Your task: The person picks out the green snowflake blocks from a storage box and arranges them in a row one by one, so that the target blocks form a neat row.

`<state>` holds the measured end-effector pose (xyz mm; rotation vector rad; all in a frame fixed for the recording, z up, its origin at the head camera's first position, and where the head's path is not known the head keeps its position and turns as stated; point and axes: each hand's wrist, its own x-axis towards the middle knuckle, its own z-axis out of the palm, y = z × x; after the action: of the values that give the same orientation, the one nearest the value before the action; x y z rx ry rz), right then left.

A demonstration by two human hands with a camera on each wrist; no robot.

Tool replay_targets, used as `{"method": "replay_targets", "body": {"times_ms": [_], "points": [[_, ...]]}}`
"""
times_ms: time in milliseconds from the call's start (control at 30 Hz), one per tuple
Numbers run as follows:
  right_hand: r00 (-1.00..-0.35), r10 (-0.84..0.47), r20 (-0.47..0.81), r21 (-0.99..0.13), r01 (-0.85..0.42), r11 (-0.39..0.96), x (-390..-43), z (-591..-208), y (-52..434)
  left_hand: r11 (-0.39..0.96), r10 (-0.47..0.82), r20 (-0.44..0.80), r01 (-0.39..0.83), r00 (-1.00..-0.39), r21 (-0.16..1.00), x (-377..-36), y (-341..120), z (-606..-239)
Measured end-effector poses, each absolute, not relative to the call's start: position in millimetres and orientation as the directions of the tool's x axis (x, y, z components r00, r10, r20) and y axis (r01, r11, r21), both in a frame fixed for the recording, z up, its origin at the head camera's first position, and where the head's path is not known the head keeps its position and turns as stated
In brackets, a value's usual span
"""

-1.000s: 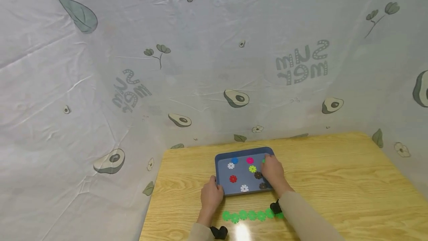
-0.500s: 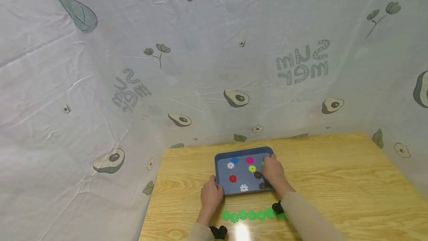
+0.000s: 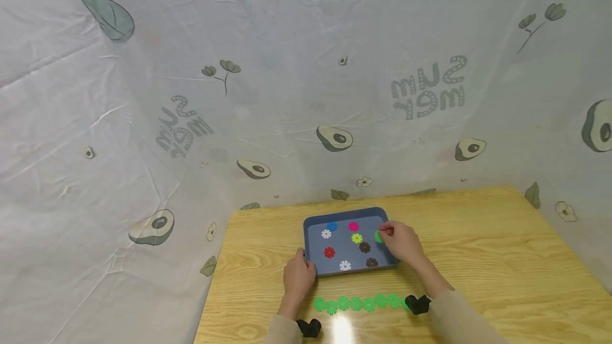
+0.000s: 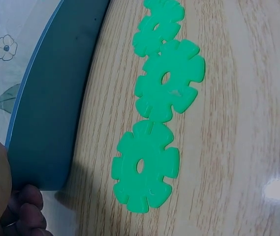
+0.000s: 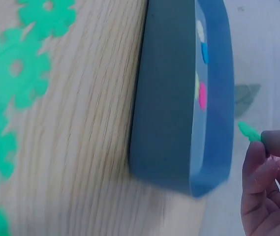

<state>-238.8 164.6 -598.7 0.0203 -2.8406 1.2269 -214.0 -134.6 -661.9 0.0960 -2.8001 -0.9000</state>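
7 loose discs (image 3: 345,265) dot the tray (image 3: 313,267) gripped by the left hand (image 3: 297,278); right hand (image 3: 404,242) pinches a green disc (image 3: 379,236).

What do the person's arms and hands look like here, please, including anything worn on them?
Both hands, the left hand and the right hand, are bare, with no gloves. Each forearm is covered by a plain beige long sleeve. A small black device sits at each wrist, the left wrist device and the right wrist device.

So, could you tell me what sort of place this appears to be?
Probably a makeshift tabletop work area, not a lived-in room: a wooden table is enclosed by a thin avocado-print sheet hung as a backdrop, and on it sit a blue tray of coloured plastic pieces and a green chain.
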Motion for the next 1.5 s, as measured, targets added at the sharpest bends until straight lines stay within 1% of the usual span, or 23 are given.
{"method": "replay_targets", "body": {"times_ms": [267, 500, 700, 1000, 1300, 1500], "points": [[-0.999, 0.048, 0.02, -0.765, 0.016, 0.644, -198.2, -587.0, 206.0, 0.804, -0.121, 0.15, -0.008, -0.981, 0.594, -212.8, -134.2, -658.7], [-0.997, 0.071, -0.043, -0.737, 0.079, 0.671, -161.3, -606.5, 246.0, 0.8, -0.111, 0.155, 0.004, -0.982, 0.599, -211.7, -133.4, -658.7], [-0.991, 0.07, -0.115, -0.713, 0.131, 0.689, -134.4, -625.6, 265.5, 0.806, -0.107, 0.166, 0.012, -0.98, 0.592, -211.6, -134.1, -658.9], [-0.986, 0.081, -0.142, -0.682, 0.157, 0.714, -105.1, -642.7, 271.2, 0.802, -0.105, 0.159, 0.011, -0.982, 0.597, -210.3, -131.9, -656.0], [-0.987, 0.074, -0.143, -0.646, 0.149, 0.748, -98.8, -650.0, 261.3, 0.798, -0.108, 0.155, 0.007, -0.982, 0.602, -209.6, -131.6, -653.9], [-0.986, 0.074, -0.15, -0.646, 0.154, 0.748, -96.8, -650.2, 257.1, 0.802, -0.108, 0.163, 0.011, -0.981, 0.597, -209.1, -132.0, -654.7]]}}
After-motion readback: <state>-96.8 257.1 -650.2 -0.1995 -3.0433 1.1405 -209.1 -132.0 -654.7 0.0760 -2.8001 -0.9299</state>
